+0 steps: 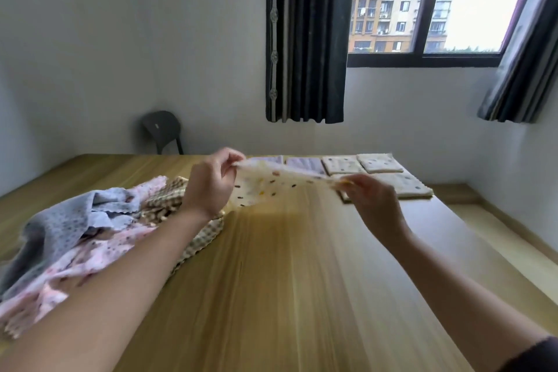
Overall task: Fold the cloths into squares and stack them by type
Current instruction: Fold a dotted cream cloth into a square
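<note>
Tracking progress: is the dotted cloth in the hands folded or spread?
Spread: the dotted cloth hangs stretched between the left hand and right hand, which pinch its top corners above the table.

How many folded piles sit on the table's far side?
5. In the far row, left to right: first lavender pile, second lavender pile, first cream pile, second cream pile. A third cream pile lies nearer, by the right hand. The held cloth may hide others.

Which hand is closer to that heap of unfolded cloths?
Left. The left hand, pinching the spotted cloth, sits beside the heap of unfolded cloths; the right hand is across the table, near the folded stacks.
</note>
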`<state>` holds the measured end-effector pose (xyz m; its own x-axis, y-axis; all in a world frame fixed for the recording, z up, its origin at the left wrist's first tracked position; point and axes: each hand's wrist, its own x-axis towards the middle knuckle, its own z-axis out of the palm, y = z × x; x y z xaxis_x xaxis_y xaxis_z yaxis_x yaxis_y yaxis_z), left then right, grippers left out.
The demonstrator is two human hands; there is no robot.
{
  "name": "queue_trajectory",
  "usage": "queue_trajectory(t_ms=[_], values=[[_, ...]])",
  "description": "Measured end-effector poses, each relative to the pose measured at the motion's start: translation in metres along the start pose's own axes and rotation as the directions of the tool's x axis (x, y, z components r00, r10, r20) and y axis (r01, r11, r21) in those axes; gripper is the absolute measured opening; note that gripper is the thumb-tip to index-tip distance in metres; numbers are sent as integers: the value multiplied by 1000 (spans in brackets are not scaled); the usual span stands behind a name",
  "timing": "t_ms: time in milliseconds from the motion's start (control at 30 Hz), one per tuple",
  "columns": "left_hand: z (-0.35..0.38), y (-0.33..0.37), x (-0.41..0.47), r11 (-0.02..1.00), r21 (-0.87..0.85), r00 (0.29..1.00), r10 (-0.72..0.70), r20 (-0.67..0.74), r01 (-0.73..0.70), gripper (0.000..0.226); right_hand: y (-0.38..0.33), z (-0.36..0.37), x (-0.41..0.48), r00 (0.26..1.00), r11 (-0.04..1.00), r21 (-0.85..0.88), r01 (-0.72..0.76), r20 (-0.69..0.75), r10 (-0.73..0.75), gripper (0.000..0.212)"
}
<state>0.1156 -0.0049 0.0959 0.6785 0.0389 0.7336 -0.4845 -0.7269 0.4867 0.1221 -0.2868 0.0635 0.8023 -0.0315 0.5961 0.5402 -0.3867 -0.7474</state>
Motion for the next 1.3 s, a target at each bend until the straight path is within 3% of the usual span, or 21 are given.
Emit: queue_trajectory(t_ms=[167, 367, 467, 533, 633, 767, 1000, 1133, 1300], values=[[11, -38, -91, 995, 70, 945, -87, 315, 68, 29, 42, -2, -70, 973, 982, -179, -59, 212, 97, 24], [-3, -47, -133, 993, 30, 930, -120, 348, 117, 35, 45, -11, -99, 910, 969, -247, 7, 402, 96, 14], [-11, -46, -139, 989, -26, 926, -129, 355, 147, 37, 40, -16, -102, 907, 969, -247, 24, 414, 83, 14], [-15, -42, -140, 985, -49, 926, -141, 350, 168, 26, 38, -17, -102, 918, 977, -213, -3, 387, 88, 21], [-13, -37, -132, 954, -139, 925, -212, 314, 266, 11, 35, -15, -94, 947, 990, -73, -124, 291, 140, 16], [1, -34, -109, 906, -207, 915, -314, 253, 368, 13, 26, -3, -71, 943, 956, 63, -286, 195, 270, 17], [43, -47, -69, 859, 91, 842, -512, 171, 504, 19, 43, 36, -26, 883, 882, -133, -453, 68, 464, 21], [64, -63, -48, 797, 342, 799, -575, 176, 498, 21, 56, 52, -6, 871, 823, -366, -434, 63, 487, 19], [85, -75, -34, 749, 532, 813, -555, 177, 395, 30, 70, 66, 9, 897, 747, -579, -328, 56, 438, 20]])
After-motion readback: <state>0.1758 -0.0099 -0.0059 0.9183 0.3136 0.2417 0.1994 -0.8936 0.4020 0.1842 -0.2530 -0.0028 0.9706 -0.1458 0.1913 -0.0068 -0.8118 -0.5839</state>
